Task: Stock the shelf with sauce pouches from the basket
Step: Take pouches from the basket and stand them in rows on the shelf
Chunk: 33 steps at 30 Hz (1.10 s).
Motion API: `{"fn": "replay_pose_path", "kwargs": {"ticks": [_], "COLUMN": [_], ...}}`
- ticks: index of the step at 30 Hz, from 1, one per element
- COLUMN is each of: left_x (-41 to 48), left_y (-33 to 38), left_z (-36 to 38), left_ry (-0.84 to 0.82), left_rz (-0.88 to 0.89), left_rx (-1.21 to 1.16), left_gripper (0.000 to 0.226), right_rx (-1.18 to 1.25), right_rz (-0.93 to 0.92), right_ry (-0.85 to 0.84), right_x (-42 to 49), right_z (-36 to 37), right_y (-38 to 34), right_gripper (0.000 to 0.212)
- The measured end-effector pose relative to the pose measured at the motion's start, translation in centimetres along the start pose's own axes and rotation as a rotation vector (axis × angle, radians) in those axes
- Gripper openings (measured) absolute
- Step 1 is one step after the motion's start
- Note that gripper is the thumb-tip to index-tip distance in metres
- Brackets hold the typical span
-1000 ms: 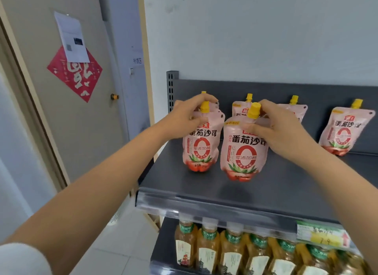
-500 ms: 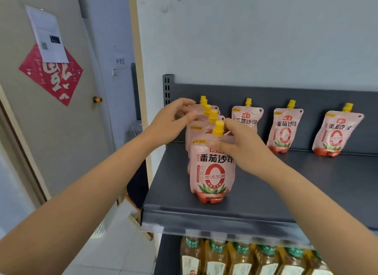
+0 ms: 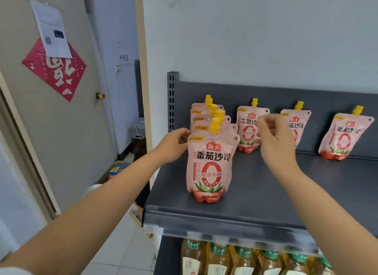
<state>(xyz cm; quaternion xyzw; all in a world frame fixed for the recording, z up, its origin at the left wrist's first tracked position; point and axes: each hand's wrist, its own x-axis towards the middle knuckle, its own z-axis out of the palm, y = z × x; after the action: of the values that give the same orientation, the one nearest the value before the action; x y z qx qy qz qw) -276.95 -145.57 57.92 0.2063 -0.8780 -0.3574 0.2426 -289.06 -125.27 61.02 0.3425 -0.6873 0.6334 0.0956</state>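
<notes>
A row of several pink sauce pouches with yellow caps stands front to back at the left end of the dark grey shelf [image 3: 266,197]. The front pouch [image 3: 208,168] stands upright on its own. My left hand [image 3: 173,144] lies against its upper left edge, with the fingertips hidden behind the pouch corner. My right hand [image 3: 276,139] hovers to the right of the row, fingers apart and empty. Three single pouches lean on the back panel: one [image 3: 246,129] just behind my right hand, one [image 3: 296,121] partly hidden by it, one [image 3: 345,137] at the far right.
Tea bottles [image 3: 218,258] fill the shelf below. Left of the shelf are a door with a red paper sign [image 3: 55,70], a white basket rim [image 3: 93,189] and a colourful box [image 3: 117,169] on the floor.
My right hand has let go of the front pouch and lifted away to the right. My left hand has come forward from the back pouches to the front pouch's left edge.
</notes>
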Motion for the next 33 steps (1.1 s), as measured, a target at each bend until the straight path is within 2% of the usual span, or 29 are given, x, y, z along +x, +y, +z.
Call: {"fn": "replay_pose_path", "kwargs": {"ticks": [1,4,7,10,16,17,19,22,27,29,33], "left_x": [-0.1,-0.7,-1.0,-1.2,-1.1,-1.0,-0.9,-0.5,-0.1,0.0,0.3], "left_y": [0.3,1.5,1.5,1.5,1.5,1.5,1.4,1.1,0.8,0.6,0.1], "left_z": [0.3,1.2,1.6,1.5,1.0,0.9,0.8,0.8,0.4,0.0,-0.7], "left_ry": [-0.011,0.009,0.101,0.093,0.051,0.023,-0.035,-0.049,-0.021,-0.064,-0.155], "left_rz": [-0.02,-0.061,-0.036,-0.018,0.001,0.008,0.006,0.065,0.114,0.134,0.12], "left_rx": [-0.025,-0.053,0.022,-0.07,-0.138,-0.147,-0.1,-0.083,-0.103,-0.121,-0.111], "left_gripper": [0.008,0.021,0.038,0.014,0.031,0.028,0.008,0.022,0.018,0.009,0.023], "right_rx": [-0.026,0.015,0.008,0.001,-0.061,-0.065,-0.086,-0.133,-0.176,-0.179,-0.152], "right_rz": [0.093,0.339,0.267,0.173,0.099,0.092,0.082,0.068,0.038,0.038,0.087], "right_ry": [-0.043,-0.323,-0.498,-0.474,-0.396,-0.383,-0.361,-0.353,-0.315,-0.31,-0.378], "right_x": [0.6,1.6,1.5,1.4,1.7,1.8,1.9,2.2,2.4,2.3,2.3], "right_z": [0.2,1.4,2.8,4.1,4.8,4.9,5.1,5.4,5.7,5.8,5.2], "right_y": [1.5,4.8,5.6,5.5,6.2,6.3,6.2,6.7,7.1,7.1,6.3], "right_gripper": [0.008,0.029,0.034,0.026,0.02,0.018,0.016,0.016,0.011,0.011,0.019]}}
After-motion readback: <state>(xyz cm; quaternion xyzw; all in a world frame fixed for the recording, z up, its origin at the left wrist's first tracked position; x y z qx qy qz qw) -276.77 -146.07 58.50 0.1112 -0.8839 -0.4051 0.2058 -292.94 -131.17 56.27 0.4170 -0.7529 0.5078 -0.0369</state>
